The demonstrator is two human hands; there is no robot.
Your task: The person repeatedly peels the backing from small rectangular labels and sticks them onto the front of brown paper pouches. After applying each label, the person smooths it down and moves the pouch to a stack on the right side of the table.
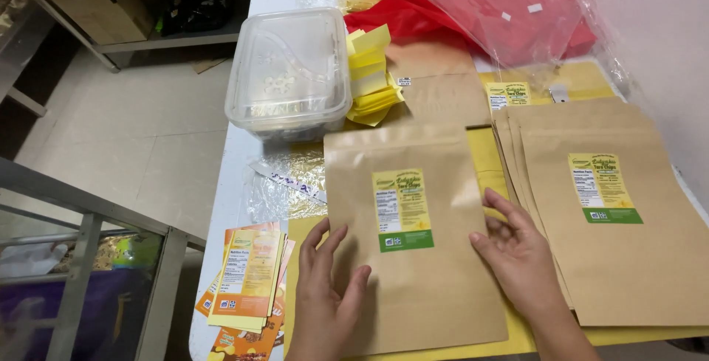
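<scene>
A brown paper pouch with a yellow and green label lies flat on the table in front of me. My left hand rests on its lower left part, fingers spread, thumb on the paper. My right hand touches the pouch's right edge with fingers slightly curled. Neither hand grips anything. To the right lies a fanned stack of the same labelled brown pouches.
A clear plastic lidded tub stands at the back left beside yellow paper slips. Loose label sheets lie at the table's left edge. Red bags and clear film are at the back. A metal rack stands left.
</scene>
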